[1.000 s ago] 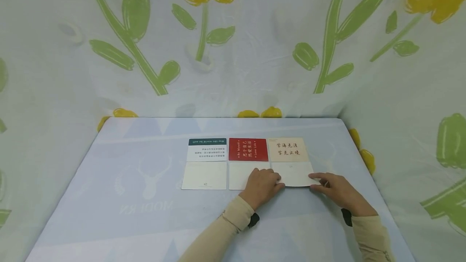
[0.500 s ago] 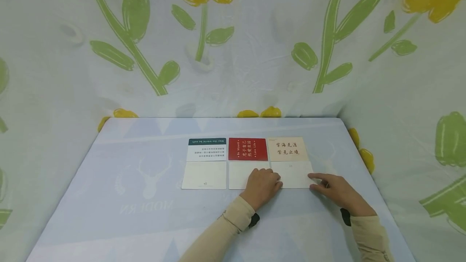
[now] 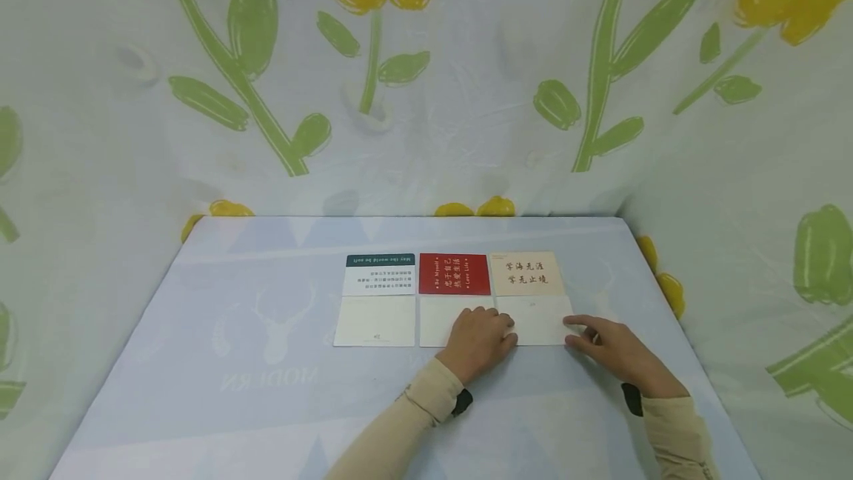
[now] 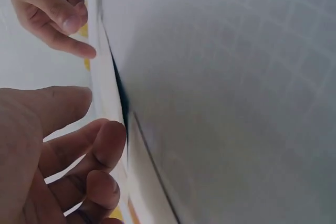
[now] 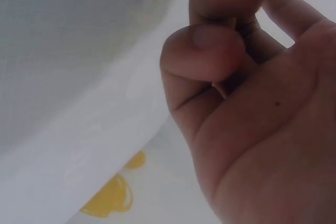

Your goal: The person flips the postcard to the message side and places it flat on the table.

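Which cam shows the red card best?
Head: it shows the whole red card from above, unobstructed, with "Love Life" legible. The left wrist shows a pale card at a grazing angle, but no red face I can pick out. The right wrist shows none of it.

Three across on the pale-blue patterned cloth tabletop [image 3: 266, 398]! The rectangular teal-and-white card panel [image 3: 380, 275] sat left, the rectangular red card panel [image 3: 455, 274] held the middle, and the rectangular beige card panel [image 3: 528, 275] stood right. Directly before each lay one white rectangular panel: left white panel [image 3: 375, 321], middle white panel [image 3: 440, 319], right white panel [image 3: 536, 319]. And there, over the middle one's near right corner, was the left hand [image 3: 478, 345]; opposite, at the right one's right edge, the right hand [image 3: 616, 350]! Behind everything rose the white flower-printed fabric wall [image 3: 453, 139].
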